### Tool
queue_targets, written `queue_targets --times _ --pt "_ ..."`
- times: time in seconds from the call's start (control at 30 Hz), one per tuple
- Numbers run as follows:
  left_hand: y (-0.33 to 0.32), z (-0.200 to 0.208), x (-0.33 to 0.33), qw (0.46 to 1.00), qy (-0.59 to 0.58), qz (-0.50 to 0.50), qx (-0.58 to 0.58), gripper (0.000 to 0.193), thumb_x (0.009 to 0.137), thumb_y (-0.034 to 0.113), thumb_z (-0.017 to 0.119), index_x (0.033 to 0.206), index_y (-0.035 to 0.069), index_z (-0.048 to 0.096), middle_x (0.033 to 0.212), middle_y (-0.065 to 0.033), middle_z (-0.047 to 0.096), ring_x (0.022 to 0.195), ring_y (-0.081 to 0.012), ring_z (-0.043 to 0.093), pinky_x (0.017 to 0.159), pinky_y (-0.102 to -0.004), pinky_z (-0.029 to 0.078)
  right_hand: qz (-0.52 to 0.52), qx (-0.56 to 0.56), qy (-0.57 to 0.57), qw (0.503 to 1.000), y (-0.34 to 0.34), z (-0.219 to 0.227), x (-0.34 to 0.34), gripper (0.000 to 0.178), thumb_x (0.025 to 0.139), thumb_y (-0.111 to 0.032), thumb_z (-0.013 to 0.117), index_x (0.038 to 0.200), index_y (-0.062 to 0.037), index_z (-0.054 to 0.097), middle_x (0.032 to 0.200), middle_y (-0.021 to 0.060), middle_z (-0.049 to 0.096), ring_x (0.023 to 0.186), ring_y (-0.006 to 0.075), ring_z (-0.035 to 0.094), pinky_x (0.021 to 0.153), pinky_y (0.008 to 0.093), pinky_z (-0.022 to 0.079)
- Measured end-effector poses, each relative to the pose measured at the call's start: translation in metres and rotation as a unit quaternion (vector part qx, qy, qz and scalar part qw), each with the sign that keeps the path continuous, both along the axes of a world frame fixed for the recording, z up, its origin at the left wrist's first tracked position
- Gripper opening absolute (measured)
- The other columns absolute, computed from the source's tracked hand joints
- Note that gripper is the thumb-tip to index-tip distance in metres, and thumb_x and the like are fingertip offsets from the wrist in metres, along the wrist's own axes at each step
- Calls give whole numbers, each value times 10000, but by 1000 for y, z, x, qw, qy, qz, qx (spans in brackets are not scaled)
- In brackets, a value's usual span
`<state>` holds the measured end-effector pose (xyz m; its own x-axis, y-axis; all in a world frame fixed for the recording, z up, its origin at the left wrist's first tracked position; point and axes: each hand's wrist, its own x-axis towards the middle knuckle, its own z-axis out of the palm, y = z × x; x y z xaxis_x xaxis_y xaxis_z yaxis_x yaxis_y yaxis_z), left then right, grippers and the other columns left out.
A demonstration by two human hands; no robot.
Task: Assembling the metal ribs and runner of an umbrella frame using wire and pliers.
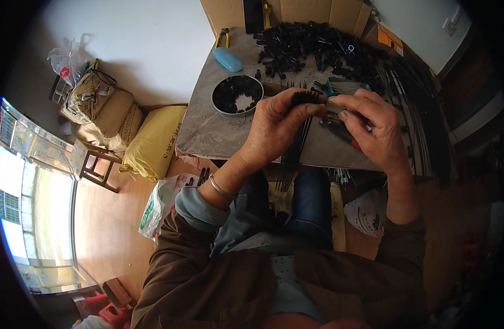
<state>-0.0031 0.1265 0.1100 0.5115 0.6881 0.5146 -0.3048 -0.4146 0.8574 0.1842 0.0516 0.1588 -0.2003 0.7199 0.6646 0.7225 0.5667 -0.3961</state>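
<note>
Above the table's near part, my left hand (282,123) is closed on a dark ridged piece (308,97), which looks like a row of small black parts held side by side. Close against it, my right hand (375,126) has thumb and fingers pinched together at the piece's right end; what they grip is too small to name. Beneath the hands, a bundle of thin black rods (289,162) sticks out over the table's near edge. A dark tool with a red-tipped handle (342,134) lies below my right hand.
A round bowl (214,102) holds black parts. A large pile of black parts (312,48) covers the table's (200,120) far side, with a teal container (339,83) before it. Left of the pile are a light-blue case (228,59) and yellow-handled pliers (223,37). Long rods (408,98) lie right.
</note>
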Motion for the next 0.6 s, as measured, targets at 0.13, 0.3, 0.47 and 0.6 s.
queue_targets --times 0.13,0.3,0.47,0.6 --pt "2 -1 0 1000 -1 -3 2 159 921 68 586 1046 -8 648 942 -76 699 924 -134 650 864 -278 512 -4 -8 -6 1000 0 2 -1 286 723 51 666 986 -59 691 632 19 476 595 149 473 598 299 401" --pt "1 0 0 1000 -5 -5 -8 156 922 67 584 1041 -9 651 935 -78 700 917 -133 650 865 -280 512 0 27 -70 997 0 10 0 258 734 49 655 966 -56 692 625 17 462 581 149 462 595 300 398" --pt "1 1 -1 1000 -1 -1 -3 160 923 68 584 1047 -8 650 928 -80 702 912 -135 654 860 -279 516 -4 30 -65 997 1 11 -1 260 736 49 657 972 -55 692 620 16 464 569 150 461 592 301 397" --pt "2 -1 1 1000 -6 -9 -11 157 925 67 580 1047 -5 649 929 -81 704 909 -135 657 855 -278 520 -1 31 -57 998 0 10 0 263 735 45 662 977 -53 693 620 13 470 568 149 462 590 298 397"
